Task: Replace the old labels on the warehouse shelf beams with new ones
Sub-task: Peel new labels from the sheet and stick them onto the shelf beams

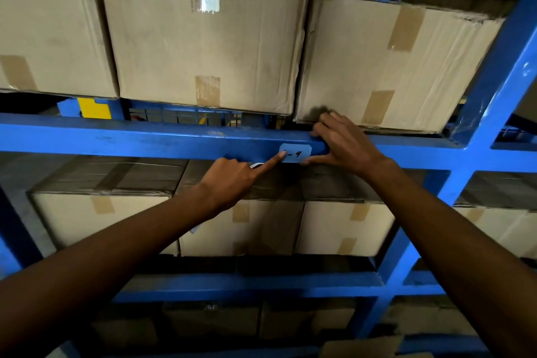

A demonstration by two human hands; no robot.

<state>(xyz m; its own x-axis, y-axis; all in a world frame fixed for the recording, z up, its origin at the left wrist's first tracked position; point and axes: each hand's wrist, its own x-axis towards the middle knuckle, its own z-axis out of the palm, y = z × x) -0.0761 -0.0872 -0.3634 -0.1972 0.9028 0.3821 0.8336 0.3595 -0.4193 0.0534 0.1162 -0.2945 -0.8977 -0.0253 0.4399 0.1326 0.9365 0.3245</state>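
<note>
We find a pale blue label (pixel 295 153) lying flat on the front face of the blue shelf beam (pixel 145 139), just left of the upright post (pixel 494 90). It bears a handwritten mark ending in "-4"; the first character is covered by a fingertip.

The left hand (pixel 232 180) has its index finger extended and its tip set on the label's left edge, with the other fingers curled in. Something small and whitish (pixel 257 165) shows at the knuckles of that hand; we cannot tell whether it is a peeled backing, a removed label or something else, nor whether the hand grips it.

The right hand (pixel 341 144) is open and holds nothing. Its fingers lie over the top of the beam, beside the lower corner of a cardboard box (pixel 392 61), and its thumb reaches under the beam to the label's lower right corner.

In our judgement this label is the new one, already placed and now being pressed down. We see no old label on this stretch of beam. The lower beam (pixel 247 285) shows no label in view, so further positions may remain; how many beams are outstanding cannot be settled from here.
</note>
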